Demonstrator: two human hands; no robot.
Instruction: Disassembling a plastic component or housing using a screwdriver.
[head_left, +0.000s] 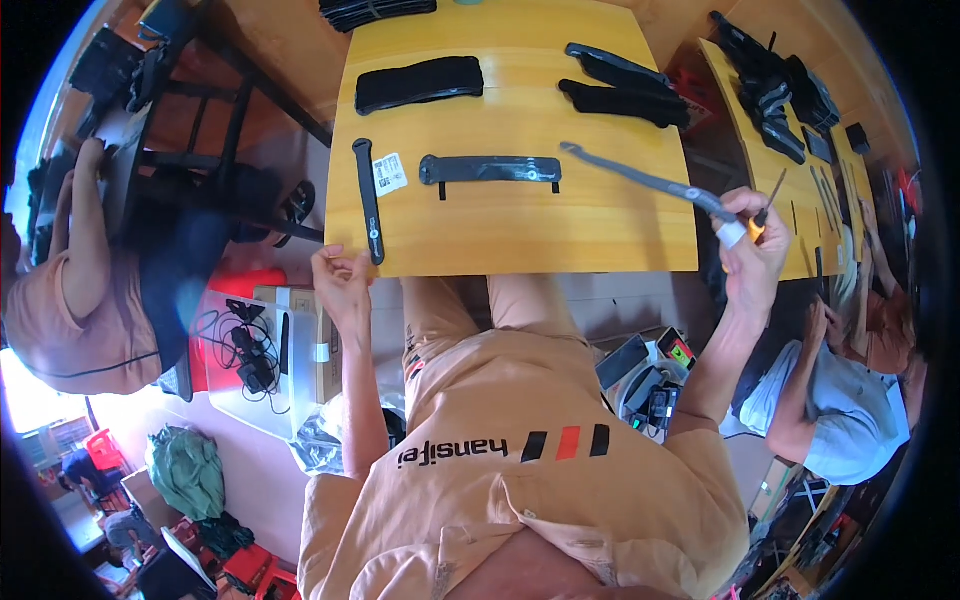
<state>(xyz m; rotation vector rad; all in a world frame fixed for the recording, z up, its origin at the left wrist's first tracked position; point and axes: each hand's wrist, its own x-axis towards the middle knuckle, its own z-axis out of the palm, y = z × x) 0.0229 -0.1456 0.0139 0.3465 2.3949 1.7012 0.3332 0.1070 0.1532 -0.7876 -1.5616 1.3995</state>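
My right hand point(752, 262) is raised past the table's right front corner. It is closed round one end of a long dark grey strap point(650, 182), which reaches left over the table. A screwdriver point(762, 215) with a yellow-orange handle and thin shaft is in the same hand. A white piece point(731, 234) shows by the fingers. At the left front edge, my left hand point(343, 285) has its fingers loosely apart, close beside a narrow black strap point(369, 205). A white label point(391, 174) lies by that strap. A wider black band point(490, 170) with two short tabs rests mid-table.
On the yellow table point(520, 235), a stack of black bands point(420, 83) lies at the far left and two black bundles point(625, 85) at the far right. People sit at tables on both sides. A clear bin point(250, 370) with cables stands at left, an open box point(650, 385) at right.
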